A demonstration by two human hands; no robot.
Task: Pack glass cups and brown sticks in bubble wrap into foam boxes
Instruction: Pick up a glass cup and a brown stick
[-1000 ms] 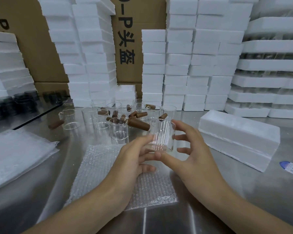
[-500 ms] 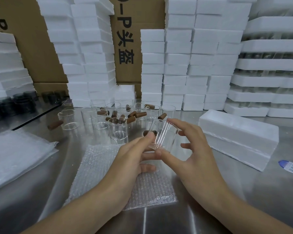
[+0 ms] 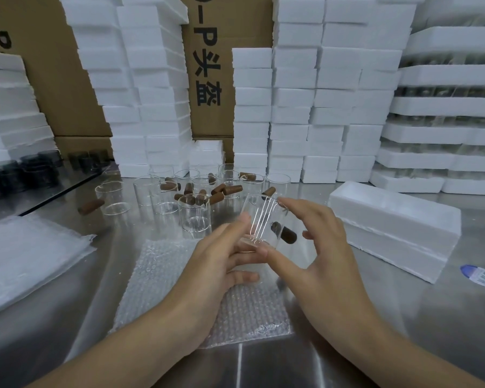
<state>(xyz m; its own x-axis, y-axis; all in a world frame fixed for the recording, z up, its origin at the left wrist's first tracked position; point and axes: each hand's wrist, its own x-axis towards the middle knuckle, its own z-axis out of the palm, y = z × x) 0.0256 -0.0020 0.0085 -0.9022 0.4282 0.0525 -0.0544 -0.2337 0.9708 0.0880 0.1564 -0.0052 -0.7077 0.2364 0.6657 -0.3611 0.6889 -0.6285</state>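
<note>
My left hand point(image 3: 219, 264) and right hand point(image 3: 322, 253) both pinch the tilted ribbed glass cup point(image 3: 259, 219), with a brown stick point(image 3: 287, 236) loose inside. I judge it light, slick and brittle, so I'd grip base and rim, low over the bubble wrap point(image 3: 163, 264) under my palms.

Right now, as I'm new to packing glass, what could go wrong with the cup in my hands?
1. The cup is tilted and held only by fingertips of the left hand and right hand; a loose grip could drop it onto the metal table.
2. The brown stick seemingly inside it could slide out.
</note>
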